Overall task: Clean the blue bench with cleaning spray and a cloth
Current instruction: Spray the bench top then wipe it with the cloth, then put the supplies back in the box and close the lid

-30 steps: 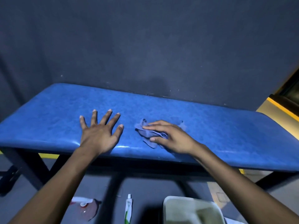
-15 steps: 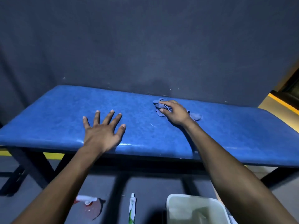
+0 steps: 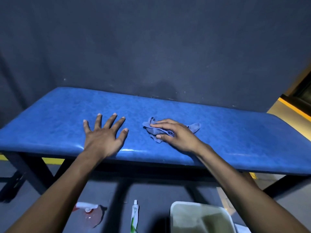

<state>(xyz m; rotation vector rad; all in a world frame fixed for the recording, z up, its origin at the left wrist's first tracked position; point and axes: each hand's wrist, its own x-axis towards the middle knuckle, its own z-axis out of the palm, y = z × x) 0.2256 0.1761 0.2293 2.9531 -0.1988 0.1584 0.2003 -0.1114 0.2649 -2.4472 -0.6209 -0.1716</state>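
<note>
At the bottom edge of the frame, on the grey floor [image 3: 159, 195], stands a pale plastic tub [image 3: 175, 216] at lower right; something pale green lies inside, too dim to name. Left of it lies a small white tube [image 3: 135, 214] with green print, and further left a spray bottle [image 3: 88, 210] with a white and red head and pinkish liquid, probably set down within reach for another round of spraying.

Above these, across the middle of the frame, runs the blue bench [image 3: 235, 140], padded and glossy along its near edge. The left hand [image 3: 103, 137] lies flat on it at centre left, fingers spread wide and holding nothing, likely bracing the body. Just to its right, the right hand [image 3: 175, 135] presses a crumpled blue-grey cloth [image 3: 154, 129] against the padding, fingers nearly straight over it and thumb against its near edge, a wiping hold. One corner of cloth pokes out past the knuckles.

Behind the bench, a dark wall [image 3: 151, 47] fills the upper frame.
</note>
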